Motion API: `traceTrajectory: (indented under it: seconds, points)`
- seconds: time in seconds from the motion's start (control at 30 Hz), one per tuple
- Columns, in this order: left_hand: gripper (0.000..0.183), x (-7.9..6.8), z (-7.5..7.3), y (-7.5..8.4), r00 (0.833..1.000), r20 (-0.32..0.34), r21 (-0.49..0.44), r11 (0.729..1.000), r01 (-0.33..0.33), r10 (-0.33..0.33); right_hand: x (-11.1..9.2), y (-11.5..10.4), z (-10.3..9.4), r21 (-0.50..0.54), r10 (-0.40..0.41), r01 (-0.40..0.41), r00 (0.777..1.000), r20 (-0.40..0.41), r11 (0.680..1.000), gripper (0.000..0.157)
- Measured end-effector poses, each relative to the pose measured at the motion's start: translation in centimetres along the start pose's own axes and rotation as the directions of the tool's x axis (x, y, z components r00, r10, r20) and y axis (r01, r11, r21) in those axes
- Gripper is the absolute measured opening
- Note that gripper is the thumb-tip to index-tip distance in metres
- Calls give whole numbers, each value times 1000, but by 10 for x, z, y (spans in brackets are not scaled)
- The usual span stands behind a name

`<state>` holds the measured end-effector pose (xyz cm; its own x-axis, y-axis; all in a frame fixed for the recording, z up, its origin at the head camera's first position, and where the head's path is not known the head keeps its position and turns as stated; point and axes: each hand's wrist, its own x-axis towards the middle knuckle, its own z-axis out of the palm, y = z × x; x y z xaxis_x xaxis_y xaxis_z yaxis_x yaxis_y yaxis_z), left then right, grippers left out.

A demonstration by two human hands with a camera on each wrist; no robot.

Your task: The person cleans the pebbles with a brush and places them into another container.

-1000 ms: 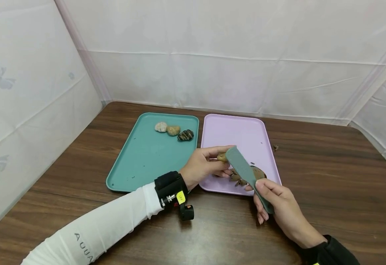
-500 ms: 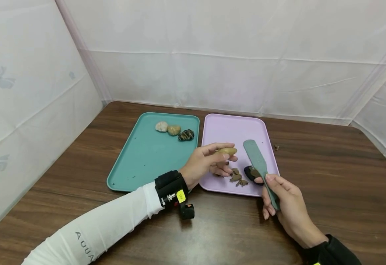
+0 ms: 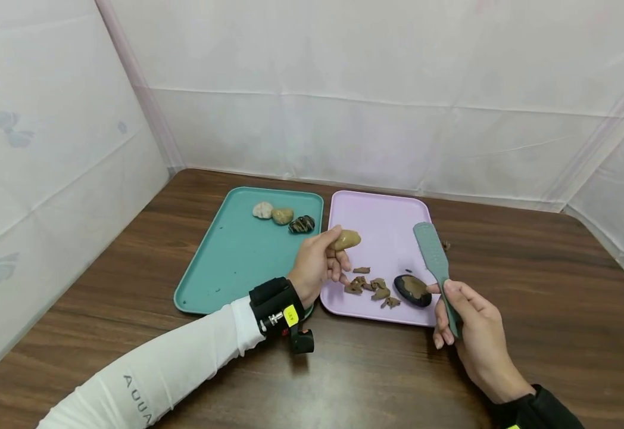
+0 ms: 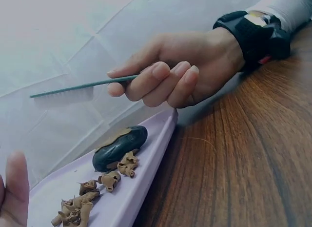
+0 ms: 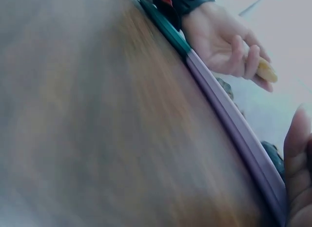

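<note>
My left hand pinches a yellowish stone between thumb and fingers, above the left side of the lilac tray. In my right hand is the handle of a flat grey-green brush, its head pointing away from me. Pale bristles show under the brush in the left wrist view. Below and left of that hand, a black stone with brown clay on its top lies on the lilac tray. Several curled brown clay scraps are next to it.
A teal tray stands to the left, with a white stone, a tan stone and a dark striped stone near its back edge. One small brown scrap lies on the wooden table. White sheeting hangs behind.
The brush has come away from the yellowish stone and moved right with my right hand. My left hand has turned the stone and drawn it slightly left, uncovering more clay scraps.
</note>
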<state>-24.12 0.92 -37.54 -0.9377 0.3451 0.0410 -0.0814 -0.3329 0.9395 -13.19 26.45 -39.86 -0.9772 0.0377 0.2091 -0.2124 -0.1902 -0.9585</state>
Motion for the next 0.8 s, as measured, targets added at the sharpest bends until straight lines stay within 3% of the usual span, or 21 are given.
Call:
traceTrajectory:
  seconds: [0.2, 0.37, 0.67, 0.8]
  points:
    - [50, -1, -5, -3, 1000, 22, -45, 999, 22, -21, -1, 0, -7, 39, -12, 15, 997, -70, 999, 32]
    - [51, -2, -10, -2, 1000, 4, -19, 999, 25, -25, 4, -1, -12, 62, -32, 39, 994, -100, 997, 32]
    - [47, 6, -21, 16, 995, -82, 26, 998, -50, 52, 14, -7, -29, 96, -58, 71, 990, -129, 993, 32]
    - [41, 11, -25, 22, 983, -139, 47, 992, -118, 124, 18, -11, -41, 93, -74, 88, 987, -144, 992, 32]
